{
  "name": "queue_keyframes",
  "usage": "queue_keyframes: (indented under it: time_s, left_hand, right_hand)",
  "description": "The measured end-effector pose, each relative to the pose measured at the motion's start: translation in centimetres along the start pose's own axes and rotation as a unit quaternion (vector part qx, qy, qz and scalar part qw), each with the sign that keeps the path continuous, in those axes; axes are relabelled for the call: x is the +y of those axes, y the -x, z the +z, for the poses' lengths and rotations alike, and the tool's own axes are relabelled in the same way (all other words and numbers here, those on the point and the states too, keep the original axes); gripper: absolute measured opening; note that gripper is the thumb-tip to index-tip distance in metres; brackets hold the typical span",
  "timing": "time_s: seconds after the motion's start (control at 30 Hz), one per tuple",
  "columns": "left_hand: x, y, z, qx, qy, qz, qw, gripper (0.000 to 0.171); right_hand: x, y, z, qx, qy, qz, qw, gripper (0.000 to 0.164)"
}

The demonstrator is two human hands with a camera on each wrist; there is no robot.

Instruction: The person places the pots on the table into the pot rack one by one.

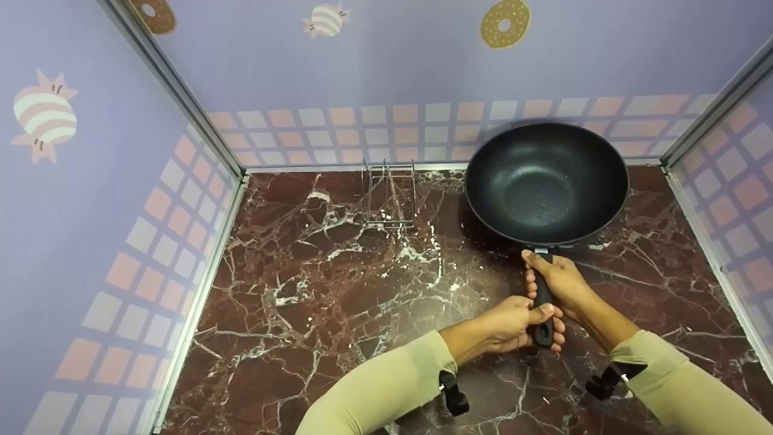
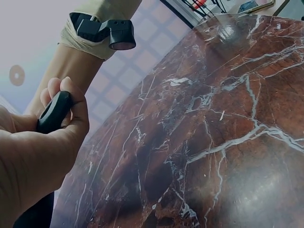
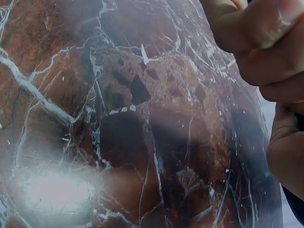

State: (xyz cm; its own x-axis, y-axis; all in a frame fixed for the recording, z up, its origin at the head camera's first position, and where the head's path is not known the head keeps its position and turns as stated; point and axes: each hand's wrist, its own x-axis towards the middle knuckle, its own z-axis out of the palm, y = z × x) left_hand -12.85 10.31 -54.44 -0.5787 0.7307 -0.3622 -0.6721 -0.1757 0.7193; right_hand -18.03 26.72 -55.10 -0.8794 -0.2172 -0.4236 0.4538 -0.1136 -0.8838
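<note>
A black wok [image 1: 537, 187] with a long black handle is at the back right of the marble-patterned counter, its dark inside facing up and towards me. Both hands grip that handle. My right hand [image 1: 564, 281] holds it close to the pan, the thumb lying along the top. Nearer the handle's end, my left hand [image 1: 513, 323] wraps it with the thumb across. In the left wrist view, the rounded end of the handle [image 2: 54, 112] pokes out of the left hand's grip. Only curled fingers [image 3: 266, 52] of a hand show at the right edge of the right wrist view.
A small wire rack [image 1: 389, 196] stands against the back wall, left of the wok. Patterned walls enclose the dark red marble counter [image 1: 290, 338] at the back, left and right. Small white specks lie scattered on the counter.
</note>
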Motion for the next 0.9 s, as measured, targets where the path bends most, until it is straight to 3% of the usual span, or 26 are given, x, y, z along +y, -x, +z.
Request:
queue_keyframes:
  time_s: [0.57, 0.73, 0.9]
  left_hand:
    - [0.2, 1.2, -1.0, -0.039, -0.007, 0.027, 0.9989, 0.027]
    - [0.5, 1.5, -1.0, -0.058, -0.002, 0.027, 0.9980, 0.027]
    - [0.8, 1.8, -1.2, -0.089, 0.003, 0.030, 0.9956, 0.029]
  right_hand:
    - [-1.0, 0.1, 2.0, 0.016, -0.009, -0.014, 1.000, 0.039]
    - [-1.7, 0.3, 2.4, -0.035, -0.068, -0.005, 0.997, 0.038]
    - [-2.4, 0.4, 2.5, -0.109, -0.126, 0.003, 0.986, 0.039]
